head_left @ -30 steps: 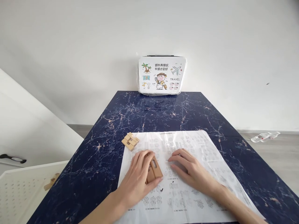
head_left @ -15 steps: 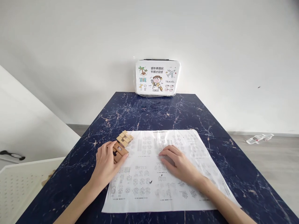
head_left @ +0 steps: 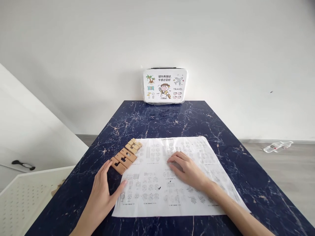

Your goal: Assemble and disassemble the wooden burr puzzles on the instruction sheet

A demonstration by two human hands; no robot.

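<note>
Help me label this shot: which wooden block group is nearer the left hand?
The larger, browner group, just ahead of the left hand; the smaller, paler group lies farther off, at the far-left corner of the paper sheet.

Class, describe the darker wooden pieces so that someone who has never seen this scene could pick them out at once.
On the dark blue marbled table, find the white printed sheet and follow its left edge toward the far corner. Just beyond the left hand's fingertips lie the brown slotted pieces, side by side; they are darker and larger than the pale wooden pieces behind them.
</note>
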